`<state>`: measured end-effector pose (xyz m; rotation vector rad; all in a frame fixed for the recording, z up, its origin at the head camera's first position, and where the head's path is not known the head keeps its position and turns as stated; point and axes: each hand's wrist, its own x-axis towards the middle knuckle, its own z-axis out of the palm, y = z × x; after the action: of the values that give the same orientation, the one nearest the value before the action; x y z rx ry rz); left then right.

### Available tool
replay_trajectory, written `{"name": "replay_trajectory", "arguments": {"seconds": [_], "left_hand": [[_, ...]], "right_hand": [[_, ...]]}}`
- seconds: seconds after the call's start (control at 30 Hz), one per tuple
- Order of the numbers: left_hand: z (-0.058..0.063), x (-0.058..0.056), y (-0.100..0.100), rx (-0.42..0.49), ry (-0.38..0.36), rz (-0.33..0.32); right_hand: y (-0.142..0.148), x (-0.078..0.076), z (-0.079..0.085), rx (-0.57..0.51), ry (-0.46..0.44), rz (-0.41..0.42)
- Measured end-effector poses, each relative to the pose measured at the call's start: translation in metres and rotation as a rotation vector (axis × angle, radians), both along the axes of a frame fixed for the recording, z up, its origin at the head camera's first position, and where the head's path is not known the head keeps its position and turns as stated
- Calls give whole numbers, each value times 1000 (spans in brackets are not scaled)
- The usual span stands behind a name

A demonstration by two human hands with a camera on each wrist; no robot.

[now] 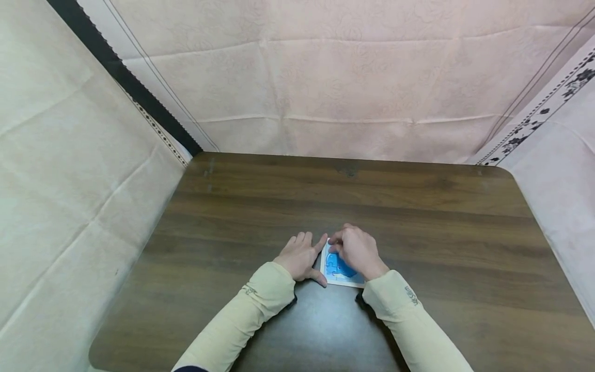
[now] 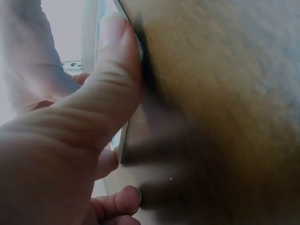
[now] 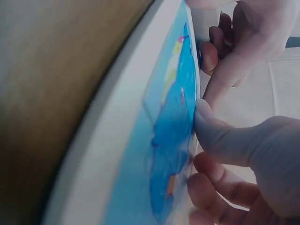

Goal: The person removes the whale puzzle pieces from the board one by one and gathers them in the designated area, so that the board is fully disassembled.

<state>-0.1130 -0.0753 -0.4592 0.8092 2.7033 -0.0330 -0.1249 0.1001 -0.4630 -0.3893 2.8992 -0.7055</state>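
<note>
While the left hand (image 1: 299,258), fingers straight, touches the jigsaw board (image 1: 341,269) on the table (image 1: 418,212) at nine o'clock, the right hand (image 1: 358,251) bends over twelve; its grip I cannot tell. Adjusting seems the step; next probably needs steady bracing.

Blue picture board (image 1: 338,266), white-bordered, lying flat, on wooden table (image 1: 418,222); partly covered

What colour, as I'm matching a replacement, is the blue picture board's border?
White; the border shows best in the right wrist view.
</note>
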Motion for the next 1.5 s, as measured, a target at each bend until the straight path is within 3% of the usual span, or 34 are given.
{"name": "replay_trajectory", "arguments": {"seconds": [0.23,0.37,0.53,0.73,0.83,1.17,1.5], "left_hand": [[-1,0,0,4,-2,4],[0,0,0,-5,-3,7],[2,0,0,-17,5,1],[1,1,0,-11,14,-11],[1,1,0,-16,13,-12],[-1,-1,1,-45,4,-12],[-1,-2,0,-41,9,-5]], "right_hand": [[-5,-1,0,-18,-78,-36],[-6,0,-1,-25,-78,-39],[-6,5,0,-7,-2,-15],[-4,11,-1,110,141,28],[-3,11,-2,146,171,37],[4,7,-1,51,21,39],[1,12,7,162,74,143]]}}
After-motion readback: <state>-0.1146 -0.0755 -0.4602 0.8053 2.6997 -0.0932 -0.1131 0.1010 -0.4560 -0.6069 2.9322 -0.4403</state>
